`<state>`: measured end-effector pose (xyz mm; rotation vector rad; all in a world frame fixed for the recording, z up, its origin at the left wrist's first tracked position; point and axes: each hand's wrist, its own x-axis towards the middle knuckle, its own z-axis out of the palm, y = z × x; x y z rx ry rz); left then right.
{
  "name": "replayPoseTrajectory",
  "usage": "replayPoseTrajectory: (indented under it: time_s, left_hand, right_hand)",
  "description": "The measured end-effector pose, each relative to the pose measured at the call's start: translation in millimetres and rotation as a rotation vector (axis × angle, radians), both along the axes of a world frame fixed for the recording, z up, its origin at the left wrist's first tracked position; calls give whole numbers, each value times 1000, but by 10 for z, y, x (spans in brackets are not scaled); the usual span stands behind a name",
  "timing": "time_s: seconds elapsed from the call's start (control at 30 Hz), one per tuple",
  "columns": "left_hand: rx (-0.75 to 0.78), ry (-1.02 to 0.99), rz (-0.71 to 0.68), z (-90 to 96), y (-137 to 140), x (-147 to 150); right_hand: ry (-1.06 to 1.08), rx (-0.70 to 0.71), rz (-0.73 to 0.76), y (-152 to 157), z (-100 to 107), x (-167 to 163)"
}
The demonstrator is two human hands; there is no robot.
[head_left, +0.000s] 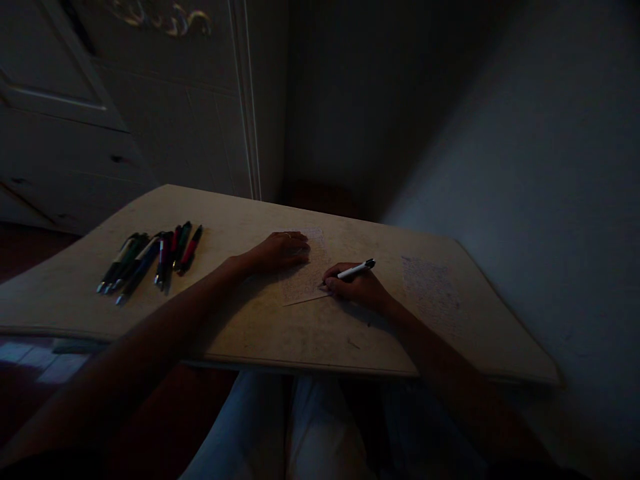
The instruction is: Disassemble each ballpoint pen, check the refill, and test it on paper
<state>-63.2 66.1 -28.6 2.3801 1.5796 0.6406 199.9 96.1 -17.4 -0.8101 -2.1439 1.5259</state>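
A white pen (354, 270) with a black end is gripped in my right hand (357, 288). Its tip meets the lower right part of a paper sheet (305, 283) covered in fine writing, too small and dim to read. My left hand (283, 251) lies flat over the sheet's upper left, fingers stretched out and a ring on one of them. Part of the page is hidden beneath that hand. To the right of my right hand, a second written sheet (433, 290) rests on the table.
Several pens (145, 257) in dark, green and red colours lie in a loose pile at the table's left. The pale table (240, 340) has a wall (560, 200) along its right side. Beyond its far left edge stands a cabinet (175, 127). The room is dark.
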Motion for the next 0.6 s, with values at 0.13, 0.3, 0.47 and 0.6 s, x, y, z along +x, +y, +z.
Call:
replayPoseTrajectory:
  time_s: [0.13, 0.3, 0.47, 0.6]
  left_hand:
    - [-9, -9, 1, 10, 0, 4]
    - [-4, 1, 2, 15, -7, 1]
    - [5, 17, 3, 0, -2, -9]
    - [11, 16, -1, -18, 9, -14]
  right_hand:
    - [17, -19, -20, -1, -8, 4]
    - [-4, 36, -11, -2, 0, -6]
    - [-33, 58, 14, -6, 40, -7]
    - [-33, 136, 57, -8, 87, 0]
